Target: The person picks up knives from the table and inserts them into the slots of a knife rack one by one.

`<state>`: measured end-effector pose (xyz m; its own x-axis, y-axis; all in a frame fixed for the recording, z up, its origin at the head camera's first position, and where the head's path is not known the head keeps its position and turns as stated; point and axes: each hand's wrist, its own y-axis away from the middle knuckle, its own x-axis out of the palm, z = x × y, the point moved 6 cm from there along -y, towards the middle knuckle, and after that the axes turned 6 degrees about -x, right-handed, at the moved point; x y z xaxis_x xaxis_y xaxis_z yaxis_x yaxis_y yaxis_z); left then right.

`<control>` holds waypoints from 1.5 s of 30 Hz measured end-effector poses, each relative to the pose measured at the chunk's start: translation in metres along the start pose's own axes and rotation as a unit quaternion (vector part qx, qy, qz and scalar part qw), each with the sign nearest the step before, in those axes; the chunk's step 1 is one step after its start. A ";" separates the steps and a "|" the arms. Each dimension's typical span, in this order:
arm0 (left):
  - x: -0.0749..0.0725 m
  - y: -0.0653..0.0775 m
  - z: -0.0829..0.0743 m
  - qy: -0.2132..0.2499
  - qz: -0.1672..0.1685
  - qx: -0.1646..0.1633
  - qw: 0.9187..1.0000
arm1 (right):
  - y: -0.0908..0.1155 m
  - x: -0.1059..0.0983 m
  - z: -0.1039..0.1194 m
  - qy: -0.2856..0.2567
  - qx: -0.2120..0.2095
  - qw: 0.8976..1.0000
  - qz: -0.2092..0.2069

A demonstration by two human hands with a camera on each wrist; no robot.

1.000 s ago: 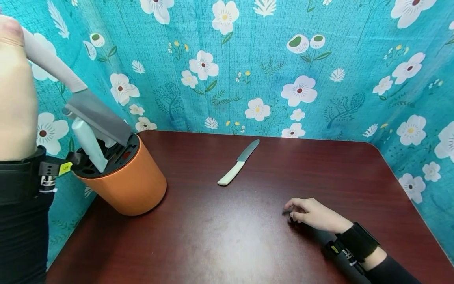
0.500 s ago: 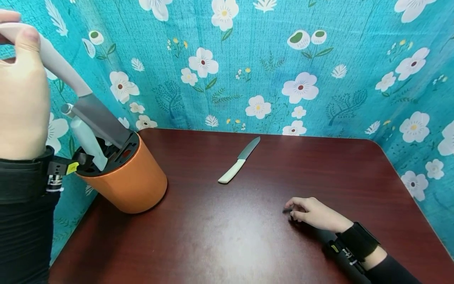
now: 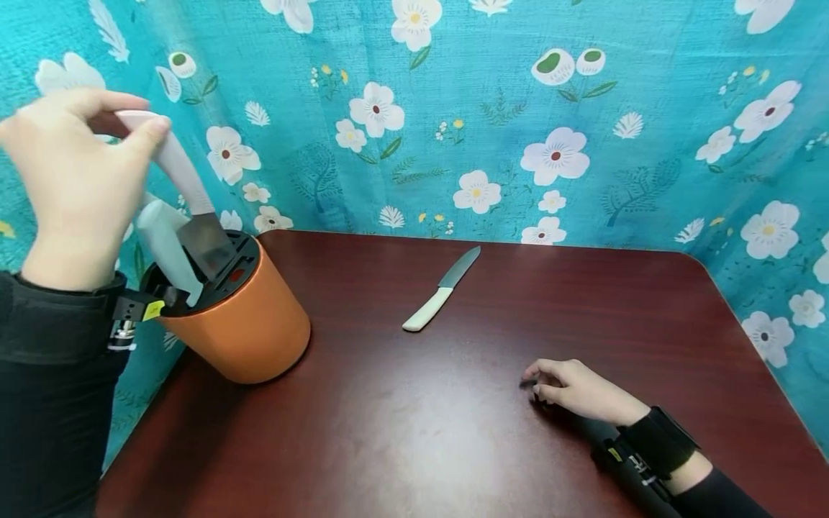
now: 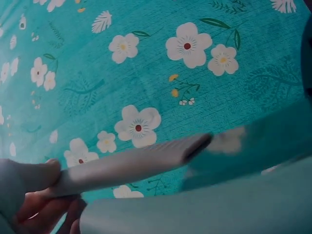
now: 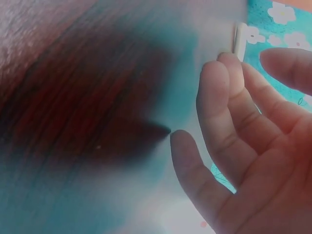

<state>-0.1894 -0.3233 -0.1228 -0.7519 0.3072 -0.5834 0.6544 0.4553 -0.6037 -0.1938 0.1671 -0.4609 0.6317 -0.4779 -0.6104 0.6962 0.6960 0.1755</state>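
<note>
At the left of the head view, my left hand (image 3: pixel 74 183) pinches the end of a knife's pale handle (image 3: pixel 178 169) between thumb and fingers. This broad-bladed knife (image 3: pixel 209 241) stands tilted, its lower blade hidden in the slotted black top of an orange knife block (image 3: pixel 249 327). In the left wrist view, the thumb lies on the handle (image 4: pixel 122 168), and the blade extends right. My right hand (image 3: pixel 576 390) rests low at the table's right, fingers loosely bent. The right wrist view shows nothing between its fingers (image 5: pixel 214 107).
A light blue-green handle (image 3: pixel 170 244) sticks out of the block beside the held knife. A smaller knife with a pale green handle (image 3: pixel 429 309) lies on the dark red-brown table (image 3: pixel 363 432). Behind hangs a blue flowered cloth (image 3: pixel 453 93).
My left hand has moved right and down with the knife, which stands steeper and deeper in the block. My right hand has stayed in place.
</note>
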 end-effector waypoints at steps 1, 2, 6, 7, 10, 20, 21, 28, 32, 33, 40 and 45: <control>0.003 0.000 -0.001 -0.008 0.016 -0.003 1.000 | 0.001 0.000 0.000 0.000 0.003 1.000 0.000; 0.006 0.000 -0.002 -0.020 0.033 -0.002 0.999 | 0.002 -0.001 -0.001 0.001 0.007 1.000 -0.002; 0.014 -0.004 0.003 -0.073 0.089 0.008 0.993 | 0.002 -0.002 0.000 0.003 0.011 1.000 -0.006; 0.015 -0.004 0.006 -0.083 0.099 0.013 0.992 | 0.001 -0.002 0.000 0.004 0.011 1.000 -0.006; 0.018 -0.003 0.014 -0.107 0.130 0.012 0.986 | -0.001 -0.002 0.001 0.007 0.010 1.000 -0.005; 0.023 0.008 0.026 -0.163 0.177 0.031 0.970 | -0.005 0.002 0.000 0.010 0.003 1.000 0.003; 0.024 0.009 0.026 -0.167 0.179 0.037 0.969 | -0.005 0.002 0.000 0.010 0.001 1.000 0.002; 0.022 0.019 0.010 -0.159 0.127 0.044 0.978 | -0.004 0.000 0.000 0.015 0.002 1.000 -0.004; 0.028 0.046 -0.028 -0.089 0.031 0.121 0.988 | -0.004 -0.002 0.000 0.020 0.008 1.000 -0.011; 0.034 0.057 -0.039 -0.067 0.015 0.153 0.986 | -0.005 -0.003 0.001 0.023 0.009 1.000 -0.013; 0.139 0.151 -0.068 -0.052 0.166 0.209 0.962 | -0.021 -0.011 0.020 0.065 -0.002 0.996 -0.066; 0.217 0.205 -0.046 -0.070 0.319 0.142 0.934 | -0.036 -0.013 0.040 0.126 -0.029 0.985 -0.118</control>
<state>-0.2223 -0.1250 -0.3483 -0.1972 0.3189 -0.9271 0.9755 -0.0298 -0.2178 -0.2138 0.1266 -0.4281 0.3453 -0.4867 -0.8024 0.7875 0.6153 -0.0343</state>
